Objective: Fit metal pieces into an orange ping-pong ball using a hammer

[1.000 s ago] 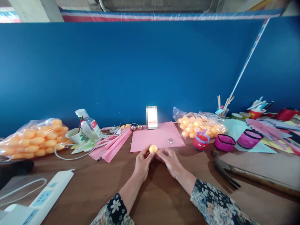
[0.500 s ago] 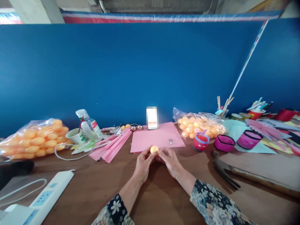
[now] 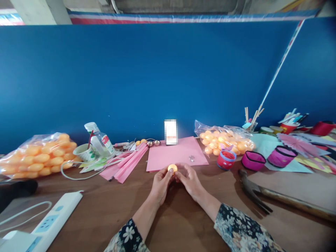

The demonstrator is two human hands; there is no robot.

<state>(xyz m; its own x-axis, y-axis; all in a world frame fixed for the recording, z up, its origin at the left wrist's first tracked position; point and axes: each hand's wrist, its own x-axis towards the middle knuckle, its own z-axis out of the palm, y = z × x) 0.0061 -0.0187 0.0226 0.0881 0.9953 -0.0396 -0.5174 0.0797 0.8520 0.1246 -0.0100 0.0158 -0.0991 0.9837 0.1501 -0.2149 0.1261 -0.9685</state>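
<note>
Well, to the left of the fingers and beyond them, the tilted bottle (image 3: 98, 142) wears a red and white label (image 3: 107, 140) whose print is too small to read. Straight beyond the fingers, an upright panel (image 3: 170, 132) is pixelated, so its pale reddish marks cannot be made out.

The near edge of the pink paper (image 3: 170, 155) runs just past the fingertips, and the blue wall (image 3: 168, 77) rises behind it. Brown table (image 3: 181, 224) stretches from under the hands back between the sleeves. To the left of the fingers lie pink strips (image 3: 131, 162) and, nearer the body, a power strip (image 3: 56, 218); to the right are the red cup (image 3: 226, 160) and, closer in, the hammer (image 3: 258, 192), its claw pointing nearer the body.

The orange ball (image 3: 172, 167) sits between the two sets of fingers. The left hand (image 3: 159, 183) pinches it, thumb on the near side, nearly closed around it. The right hand (image 3: 193, 182) has its fingers curled, tips drawn together at the ball's right side; whether they grip it, I cannot tell.
</note>
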